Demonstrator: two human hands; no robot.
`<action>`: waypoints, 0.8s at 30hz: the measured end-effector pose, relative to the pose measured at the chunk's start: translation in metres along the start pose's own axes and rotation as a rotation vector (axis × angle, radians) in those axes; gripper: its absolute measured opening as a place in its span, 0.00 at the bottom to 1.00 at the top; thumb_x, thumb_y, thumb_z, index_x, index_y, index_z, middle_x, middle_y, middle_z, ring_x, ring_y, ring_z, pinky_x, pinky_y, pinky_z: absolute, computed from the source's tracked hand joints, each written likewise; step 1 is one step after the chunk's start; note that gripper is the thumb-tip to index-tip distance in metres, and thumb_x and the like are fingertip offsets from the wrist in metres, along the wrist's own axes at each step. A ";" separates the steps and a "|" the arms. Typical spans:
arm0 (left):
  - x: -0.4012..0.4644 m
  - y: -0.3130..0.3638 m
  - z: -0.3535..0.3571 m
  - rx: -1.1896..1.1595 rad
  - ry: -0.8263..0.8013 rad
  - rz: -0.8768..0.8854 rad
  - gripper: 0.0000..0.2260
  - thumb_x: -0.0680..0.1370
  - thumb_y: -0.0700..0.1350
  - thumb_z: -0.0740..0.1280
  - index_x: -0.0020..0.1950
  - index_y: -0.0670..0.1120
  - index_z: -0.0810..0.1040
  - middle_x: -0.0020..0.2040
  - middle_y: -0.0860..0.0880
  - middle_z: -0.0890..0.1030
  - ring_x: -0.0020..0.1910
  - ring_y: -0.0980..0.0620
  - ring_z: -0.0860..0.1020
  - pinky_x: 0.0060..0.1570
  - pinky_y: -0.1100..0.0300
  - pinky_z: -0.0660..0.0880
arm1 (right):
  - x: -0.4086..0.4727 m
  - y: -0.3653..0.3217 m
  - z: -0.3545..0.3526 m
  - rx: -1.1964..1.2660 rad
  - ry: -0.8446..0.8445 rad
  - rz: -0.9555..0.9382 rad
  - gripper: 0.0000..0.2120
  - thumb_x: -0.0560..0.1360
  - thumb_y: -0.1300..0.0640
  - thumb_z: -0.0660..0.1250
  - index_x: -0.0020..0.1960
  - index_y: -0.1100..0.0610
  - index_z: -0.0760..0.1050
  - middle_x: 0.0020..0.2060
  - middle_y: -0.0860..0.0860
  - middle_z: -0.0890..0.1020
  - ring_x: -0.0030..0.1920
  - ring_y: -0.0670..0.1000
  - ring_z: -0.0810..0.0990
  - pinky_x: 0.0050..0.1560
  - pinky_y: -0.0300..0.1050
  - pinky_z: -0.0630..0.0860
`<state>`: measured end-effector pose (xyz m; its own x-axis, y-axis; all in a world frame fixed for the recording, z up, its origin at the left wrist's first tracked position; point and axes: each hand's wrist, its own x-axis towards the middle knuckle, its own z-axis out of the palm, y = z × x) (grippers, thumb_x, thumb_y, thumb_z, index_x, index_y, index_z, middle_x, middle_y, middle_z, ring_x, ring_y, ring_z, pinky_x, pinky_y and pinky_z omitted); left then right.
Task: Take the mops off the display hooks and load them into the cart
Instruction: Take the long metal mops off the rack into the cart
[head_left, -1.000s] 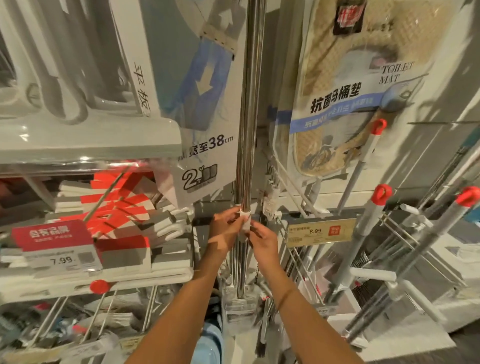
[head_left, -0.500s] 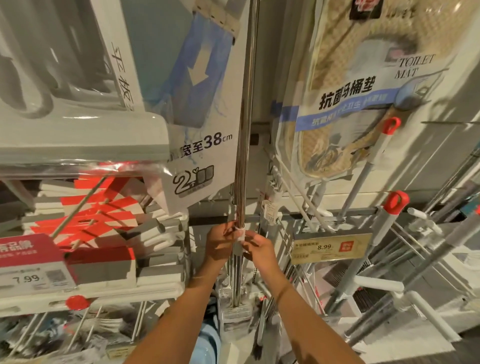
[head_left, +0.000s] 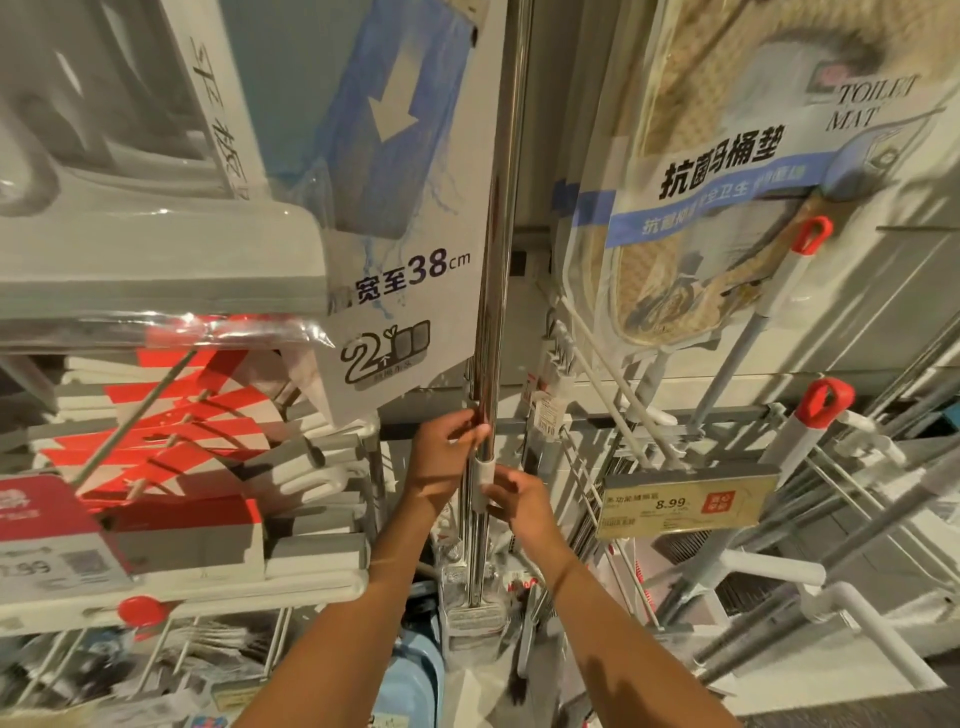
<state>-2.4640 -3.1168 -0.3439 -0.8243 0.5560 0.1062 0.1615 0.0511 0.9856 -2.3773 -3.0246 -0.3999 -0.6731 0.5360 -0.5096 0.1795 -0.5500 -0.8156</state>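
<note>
Setting: shop display wall crowded with cleaning goods on hooks and wire racks, seen from below at arm's length.
Left hand (head_left: 445, 457): raised, fingers and thumb curled round the chrome mop pole (head_left: 496, 291), just above a white plastic collar (head_left: 480, 480) on that pole.
Right hand (head_left: 514, 501): just below the left one, fingers wrapped about the collar and the pole beneath it.
Mop pole: upright, nearly vertical, running from the hands up out of the top of the view; a second thin rod seems to run alongside it below the hands, though glare makes this hard to confirm.
Mop head (head_left: 470, 618): low between the forearms, wrapped in clear plastic, at the pole's lower end.
Left of pole: grey card packaging (head_left: 410, 291) printed "38cm" and a large "2", hanging just beside the pole and overlapping it slightly.
Left shelf: stacked red-and-white boxes (head_left: 171, 431) above a red price tag (head_left: 47, 525).
Right of pole: yellow price label (head_left: 685, 501) reading 8.99, fixed to a wire hook.
Farther right: grey handles with red loop ends (head_left: 823, 402), leaning diagonally.
Back wall: bagged toilet mat (head_left: 727, 171) with blue banner, hanging high.
</note>
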 end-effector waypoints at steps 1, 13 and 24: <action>0.001 0.002 0.000 -0.015 -0.004 -0.005 0.15 0.78 0.34 0.69 0.47 0.55 0.82 0.40 0.56 0.84 0.41 0.61 0.81 0.46 0.63 0.76 | -0.001 -0.001 0.000 -0.028 0.001 -0.006 0.14 0.84 0.65 0.56 0.63 0.70 0.75 0.43 0.58 0.83 0.40 0.53 0.81 0.39 0.42 0.81; -0.001 0.017 -0.003 0.050 -0.069 -0.005 0.09 0.79 0.36 0.69 0.48 0.51 0.82 0.37 0.58 0.82 0.38 0.62 0.79 0.46 0.57 0.76 | -0.018 -0.016 0.008 -0.346 -0.120 -0.325 0.15 0.80 0.67 0.65 0.52 0.46 0.78 0.40 0.57 0.77 0.45 0.56 0.72 0.40 0.45 0.70; 0.001 0.040 0.006 0.000 0.106 -0.056 0.17 0.79 0.39 0.70 0.68 0.41 0.77 0.48 0.61 0.78 0.49 0.62 0.78 0.61 0.53 0.78 | -0.018 -0.023 0.007 -0.459 -0.079 -0.339 0.17 0.80 0.67 0.64 0.68 0.61 0.74 0.42 0.52 0.80 0.44 0.52 0.77 0.45 0.39 0.75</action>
<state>-2.4554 -3.1095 -0.3047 -0.8846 0.4618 0.0647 0.1139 0.0794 0.9903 -2.3744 -3.0265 -0.3704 -0.7960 0.5744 -0.1909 0.2252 -0.0118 -0.9742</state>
